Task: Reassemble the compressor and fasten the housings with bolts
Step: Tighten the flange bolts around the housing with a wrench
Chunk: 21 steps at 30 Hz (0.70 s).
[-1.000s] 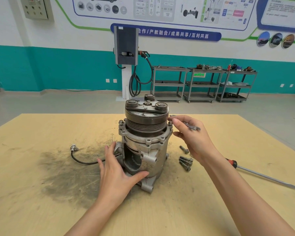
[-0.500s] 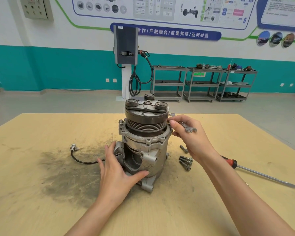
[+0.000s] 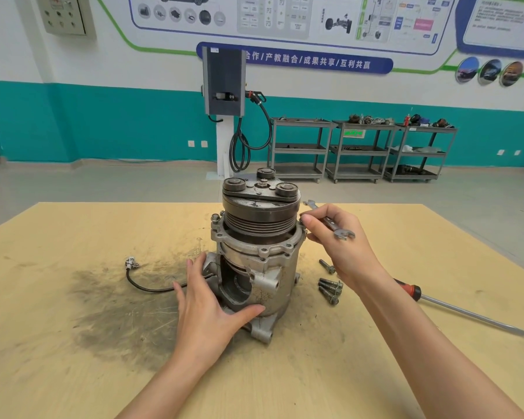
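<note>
We see the compressor [image 3: 256,255] in dull, scuffed cast metal; beside it, a shiny steel wrench [image 3: 330,222], matt grey bolts [image 3: 330,290], and a grease-smudged, matt wooden counter [image 3: 73,252] beneath.

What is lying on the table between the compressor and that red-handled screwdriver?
In the head view, loose bolts lie on the table between the compressor and the screwdriver. The right hand's forearm also crosses above that stretch.
</note>
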Tool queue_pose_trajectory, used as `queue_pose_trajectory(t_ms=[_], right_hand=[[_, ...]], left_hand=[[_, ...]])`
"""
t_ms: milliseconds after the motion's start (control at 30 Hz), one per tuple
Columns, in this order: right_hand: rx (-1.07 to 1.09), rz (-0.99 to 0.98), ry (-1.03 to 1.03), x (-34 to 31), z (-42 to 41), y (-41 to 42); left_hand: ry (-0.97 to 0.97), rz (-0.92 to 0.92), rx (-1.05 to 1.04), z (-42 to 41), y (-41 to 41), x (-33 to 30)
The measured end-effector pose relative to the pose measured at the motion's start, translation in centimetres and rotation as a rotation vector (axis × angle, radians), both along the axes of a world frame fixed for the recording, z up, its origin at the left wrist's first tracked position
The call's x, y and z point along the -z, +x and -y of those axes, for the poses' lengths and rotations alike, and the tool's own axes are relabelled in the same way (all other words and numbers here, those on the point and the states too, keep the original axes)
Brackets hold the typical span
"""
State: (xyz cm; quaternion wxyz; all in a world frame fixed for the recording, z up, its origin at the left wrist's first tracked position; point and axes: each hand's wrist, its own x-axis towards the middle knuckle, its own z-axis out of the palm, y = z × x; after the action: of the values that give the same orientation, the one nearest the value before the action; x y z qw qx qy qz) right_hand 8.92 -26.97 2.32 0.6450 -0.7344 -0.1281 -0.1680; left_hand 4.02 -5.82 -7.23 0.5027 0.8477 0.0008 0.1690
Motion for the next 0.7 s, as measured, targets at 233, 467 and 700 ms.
queue_pose_trajectory(t_ms=[233,467,700], right_hand=[[0.009,-0.011,0.026,0.28,-0.02,0.21],[0.01,-0.03,0.034,0.42,-0.03,0.35],[-0.022,-0.035,0.033,0.17,0.28,0.27]], left_hand=[[0.006,0.034,-0.006,0.06,-0.02,-0.12],[-0.004,0.02,-0.004,0.06,0.06,0.14],[0.0,0.018,0.0,-0.01,0.19,0.28]])
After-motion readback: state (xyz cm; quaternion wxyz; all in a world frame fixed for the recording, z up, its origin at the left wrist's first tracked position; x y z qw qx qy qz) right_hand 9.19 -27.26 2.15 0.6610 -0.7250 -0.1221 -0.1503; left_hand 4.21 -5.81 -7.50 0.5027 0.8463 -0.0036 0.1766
